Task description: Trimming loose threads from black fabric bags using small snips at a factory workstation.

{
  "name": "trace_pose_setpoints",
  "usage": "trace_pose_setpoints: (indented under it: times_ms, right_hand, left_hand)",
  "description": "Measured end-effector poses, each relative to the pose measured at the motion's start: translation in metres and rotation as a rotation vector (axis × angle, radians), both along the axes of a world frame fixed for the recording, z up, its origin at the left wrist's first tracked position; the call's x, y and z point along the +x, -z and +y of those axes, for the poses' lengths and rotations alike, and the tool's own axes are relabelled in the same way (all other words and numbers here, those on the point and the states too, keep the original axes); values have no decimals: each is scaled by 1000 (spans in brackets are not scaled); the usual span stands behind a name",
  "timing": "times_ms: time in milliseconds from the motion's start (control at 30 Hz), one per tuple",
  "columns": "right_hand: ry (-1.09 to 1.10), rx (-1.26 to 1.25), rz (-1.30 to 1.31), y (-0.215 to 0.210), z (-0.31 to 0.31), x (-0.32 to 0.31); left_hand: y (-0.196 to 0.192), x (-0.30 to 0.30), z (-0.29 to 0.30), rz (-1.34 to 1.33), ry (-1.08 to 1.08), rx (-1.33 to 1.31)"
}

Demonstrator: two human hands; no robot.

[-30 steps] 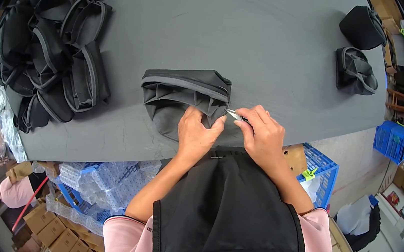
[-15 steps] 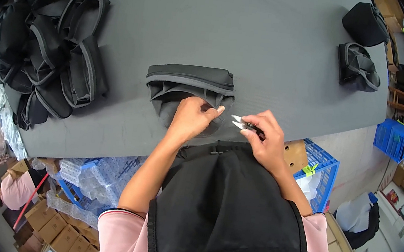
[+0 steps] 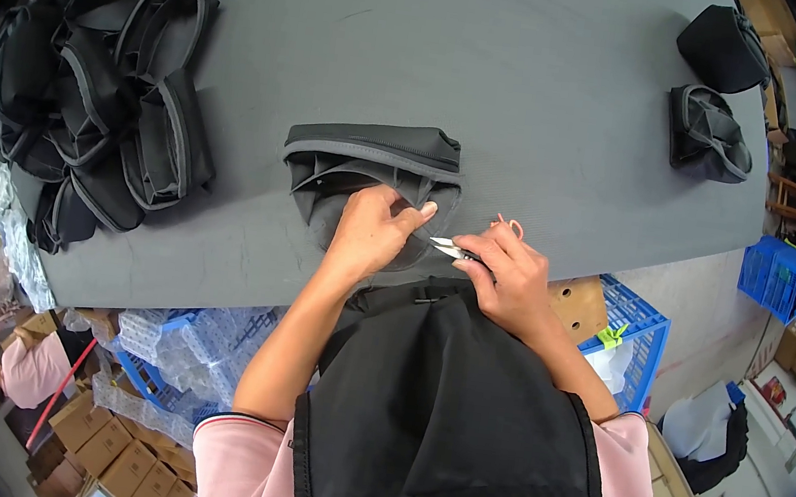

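Observation:
A black zippered pouch (image 3: 377, 139) lies open on the dark table in front of me, its grey-trimmed mouth toward me. My left hand (image 3: 372, 231) pinches the pouch's near edge, thumb outside and fingers partly hidden inside. In my right hand (image 3: 512, 274) is a pair of small thread snips (image 3: 450, 248). Their silver blades point left and lie right beside the pouch's near right edge, close to my left thumb. A reddish finger loop of the snips shows above my knuckles. Whether the blades touch the pouch or a thread I cannot tell.
Several similar black pouches (image 3: 98, 102) are heaped at the table's left. Two more pouches (image 3: 708, 133) stand at the far right of the grey table (image 3: 558, 79). Below the near edge are a blue crate (image 3: 645, 343) and clear bubble wrap (image 3: 197, 348). Another person (image 3: 35, 368) is at lower left.
My right hand has brought the snips left to the pouch's edge, and their blades have drawn closer together. The pouch has tilted slightly under my left hand.

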State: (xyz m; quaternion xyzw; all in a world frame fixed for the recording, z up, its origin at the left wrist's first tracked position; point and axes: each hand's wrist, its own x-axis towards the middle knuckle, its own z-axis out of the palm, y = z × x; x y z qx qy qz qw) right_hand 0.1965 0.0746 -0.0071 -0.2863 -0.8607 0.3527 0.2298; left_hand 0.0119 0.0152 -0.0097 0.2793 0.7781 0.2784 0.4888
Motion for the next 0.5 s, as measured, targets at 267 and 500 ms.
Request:
trace_pose_setpoints:
  times_ms: [267,500]
  right_hand:
    - [22,-131,41,-2,-2,4]
    - [-1,-262,72,-14,5,-22]
  left_hand:
    - [1,-4,-3,-24,-10,38]
    - [-21,-19,-2,-212,43,56]
